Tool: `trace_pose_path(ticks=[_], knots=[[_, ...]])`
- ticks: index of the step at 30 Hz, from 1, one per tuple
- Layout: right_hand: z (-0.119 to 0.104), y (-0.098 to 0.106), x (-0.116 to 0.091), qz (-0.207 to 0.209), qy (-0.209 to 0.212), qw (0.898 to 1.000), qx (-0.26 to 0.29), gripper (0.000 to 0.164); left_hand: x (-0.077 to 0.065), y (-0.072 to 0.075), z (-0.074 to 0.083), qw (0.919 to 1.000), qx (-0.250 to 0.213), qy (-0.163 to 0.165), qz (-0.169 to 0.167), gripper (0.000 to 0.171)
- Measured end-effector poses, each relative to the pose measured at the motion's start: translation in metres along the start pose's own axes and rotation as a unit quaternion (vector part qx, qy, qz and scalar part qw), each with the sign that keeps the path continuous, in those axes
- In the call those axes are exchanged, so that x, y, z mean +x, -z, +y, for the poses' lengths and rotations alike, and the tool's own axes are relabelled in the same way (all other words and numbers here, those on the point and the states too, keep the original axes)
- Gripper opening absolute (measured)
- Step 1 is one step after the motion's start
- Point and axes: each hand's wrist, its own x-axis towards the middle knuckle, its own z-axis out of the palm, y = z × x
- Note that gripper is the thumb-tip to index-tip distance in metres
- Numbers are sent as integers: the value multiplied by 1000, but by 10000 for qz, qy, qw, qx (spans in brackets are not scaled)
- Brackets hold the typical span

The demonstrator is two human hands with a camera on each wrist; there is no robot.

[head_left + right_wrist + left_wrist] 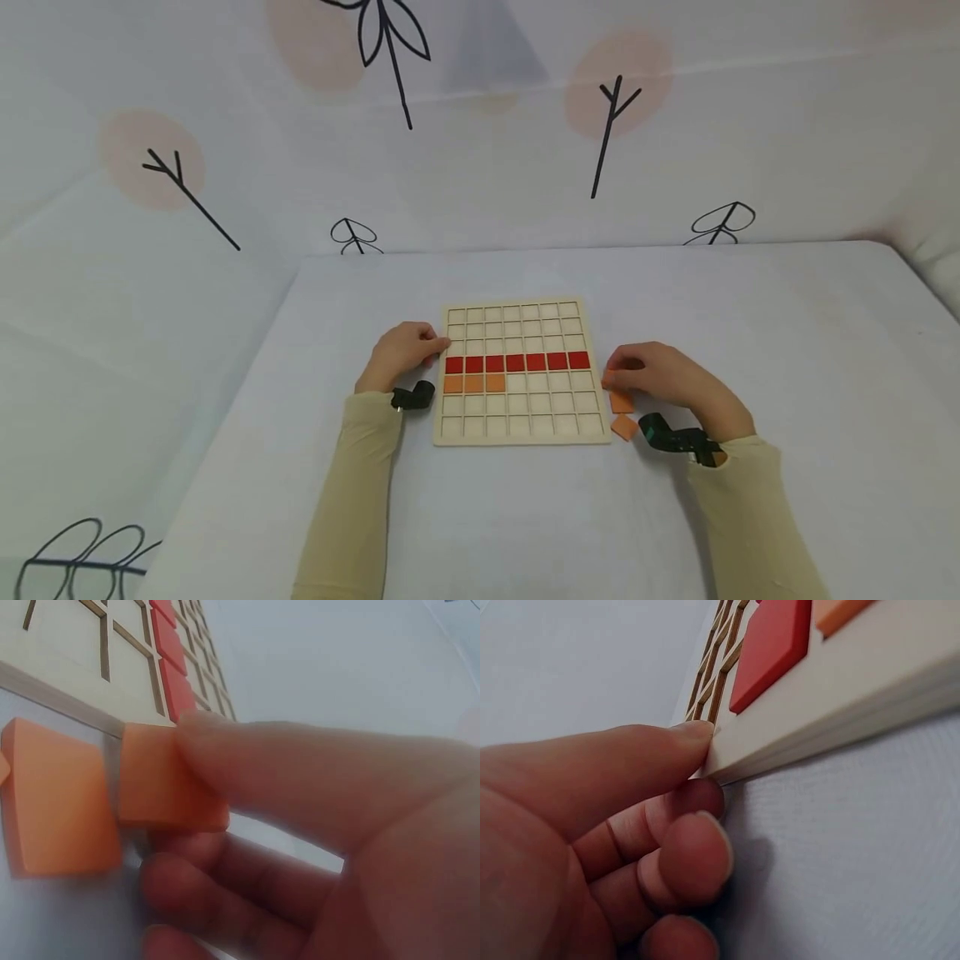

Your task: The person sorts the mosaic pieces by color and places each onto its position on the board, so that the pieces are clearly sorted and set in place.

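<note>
A pale wooden grid board (521, 441) lies on the white-covered table. One of its rows is filled with red tiles (515, 362), and the row nearer the person begins with three orange tiles (474, 383) at its left end. My left hand (405, 348) pinches the board's left edge, thumb on top and a fingertip against the side. Just off the right edge, my right hand (663, 375) holds an orange tile (150, 780) between thumb and fingers. Beside it on the table lie a loose orange tile (621, 403) and another orange tile (624, 427), turned askew.
A white cloth with plant drawings and pale circles hangs behind the table (525, 517). Small black cameras are strapped at both wrists, the left camera (413, 395) close to the board's left edge and the right camera (667, 435) near the loose tiles.
</note>
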Motion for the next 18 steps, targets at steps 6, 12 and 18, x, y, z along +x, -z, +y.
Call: trace_pose_path(ticks=[6,12,18], knots=[[0,-3,1,1,-131,9998,130,22,-4,0,-1,10000,90,3,-32,31],[0,-5,-2,50,-160,9994,293,21,-5,-2,-1,9999,116,-77,-11,31],[-5,0,-1,104,-144,9991,387,23,-4,1,1,10000,33,-64,44,32]])
